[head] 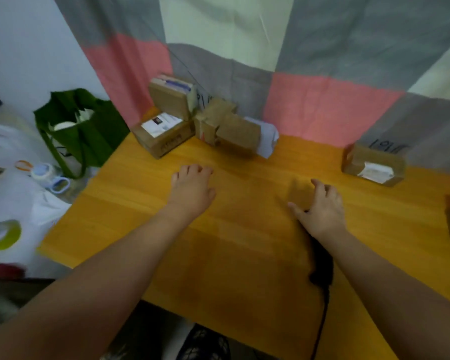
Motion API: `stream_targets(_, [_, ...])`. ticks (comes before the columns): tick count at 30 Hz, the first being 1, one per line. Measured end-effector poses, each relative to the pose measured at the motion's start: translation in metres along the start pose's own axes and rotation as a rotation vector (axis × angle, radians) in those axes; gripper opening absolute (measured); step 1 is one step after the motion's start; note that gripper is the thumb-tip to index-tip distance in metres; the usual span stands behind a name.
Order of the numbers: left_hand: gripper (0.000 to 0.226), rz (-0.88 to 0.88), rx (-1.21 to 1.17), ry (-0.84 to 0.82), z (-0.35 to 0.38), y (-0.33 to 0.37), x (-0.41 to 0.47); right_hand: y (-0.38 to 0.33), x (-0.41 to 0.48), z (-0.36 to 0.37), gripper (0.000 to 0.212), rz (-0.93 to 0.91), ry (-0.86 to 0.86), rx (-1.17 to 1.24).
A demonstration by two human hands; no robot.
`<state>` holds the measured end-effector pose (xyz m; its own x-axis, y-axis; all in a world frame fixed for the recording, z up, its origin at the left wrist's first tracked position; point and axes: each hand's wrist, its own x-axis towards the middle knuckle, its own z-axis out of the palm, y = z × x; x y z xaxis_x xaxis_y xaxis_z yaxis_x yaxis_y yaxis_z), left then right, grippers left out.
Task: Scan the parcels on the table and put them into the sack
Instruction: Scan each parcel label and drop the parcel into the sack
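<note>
— Orange wooden tabletop [218, 255], with a patchwork cloth [322, 48] of grey, pink and cream hung behind it. What are the fingers doing?

— Left hand [192, 189]: palm down over the wood, fingers loosely bent at the tips, holding nothing. Right hand [322, 207]: palm down too, fingers slack and a little apart, thumb stuck out sideways, nothing pinched.

— And the scanner?

— The black scanner [321, 263] lies on the table under the right wrist, its head tucked below the palm. Whether skin touches it I cannot tell through the blur. Its cable [320, 331] runs off the near edge.

— Parcels?

— All along the far edge, well apart from both hands. Far left is a lower box [164, 139] with a white label on top, and an upper box [170, 98] propped on it against the cloth. Just beside them is a tilted box [229, 128], with a white bag parcel [266, 140] touching its right side. A lone box [373, 165] sits far right, label facing forward.

— The sack?

— The green sack [81, 131] stands off the table's far left corner, mouth open, something white inside.
</note>
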<state>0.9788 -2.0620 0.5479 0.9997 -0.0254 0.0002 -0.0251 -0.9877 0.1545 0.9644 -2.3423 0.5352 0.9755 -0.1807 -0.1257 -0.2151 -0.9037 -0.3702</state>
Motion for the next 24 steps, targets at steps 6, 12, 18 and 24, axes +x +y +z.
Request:
stream_targets(6, [0.058,-0.133,-0.016,-0.069,-0.028,-0.079,0.057,-0.111,0.062,0.012,0.08,-0.243,-0.091,-0.034])
stream_targets(12, [0.097,-0.191,-0.223,0.012,-0.034,-0.146,0.17,-0.209,0.165,0.044,0.093,-0.345,-0.141,-0.164])
stream_targets(18, [0.118,0.123,-0.073,-0.061,-0.032,-0.185,0.272,-0.248,0.242,0.071,0.115,-0.302,-0.226,-0.186])
stream_targets(24, [0.122,0.218,0.074,-0.165,-0.042,-0.197,0.323,-0.253,0.272,0.093,0.117,-0.393,-0.312,-0.398])
